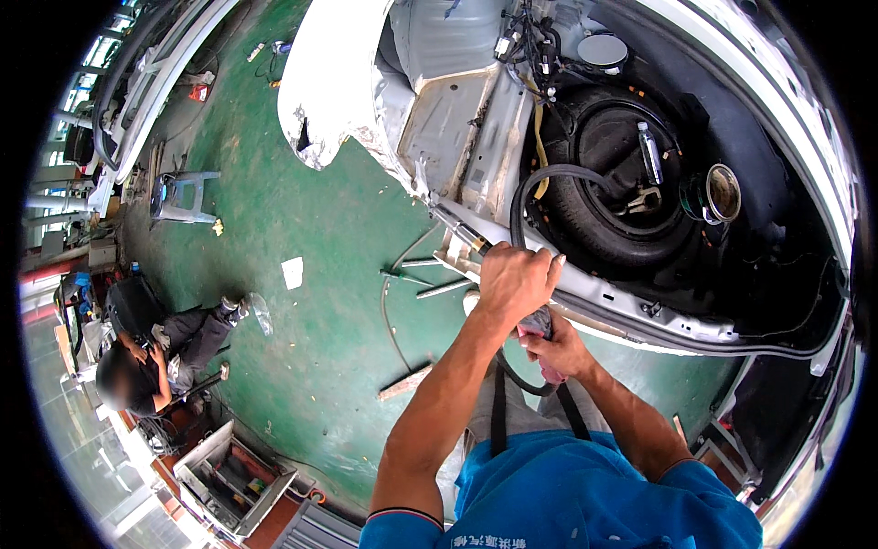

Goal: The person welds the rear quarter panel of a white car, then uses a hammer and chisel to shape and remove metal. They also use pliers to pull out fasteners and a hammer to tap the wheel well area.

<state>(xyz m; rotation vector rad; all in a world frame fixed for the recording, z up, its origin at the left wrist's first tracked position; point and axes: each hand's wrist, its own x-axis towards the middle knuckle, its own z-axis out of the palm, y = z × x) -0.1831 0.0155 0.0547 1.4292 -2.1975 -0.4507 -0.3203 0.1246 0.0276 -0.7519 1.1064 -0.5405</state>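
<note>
A long power tool with a narrow metal nose (pixel 460 226) and a dark and red rear body (pixel 538 322) is in both of my hands. My left hand (pixel 517 282) is wrapped round its front part, just behind the nose. Behind it, my right hand (pixel 560 346) grips the rear body. The nose points up and left, its tip at the torn lower edge of the white car body panel (pixel 343 82); whether it touches cannot be made out. The tool's exact kind is unclear, since my hands cover much of it.
The open boot holds a spare tyre (pixel 585 215), a plastic bottle (pixel 650 154), a round tin (pixel 722 194), a black hose (pixel 549 172) and wiring (pixel 530 46). On the green floor lie metal bars (pixel 444 288) and paper (pixel 292 273). A stool (pixel 187 195) and a seated person (pixel 146 357) are left.
</note>
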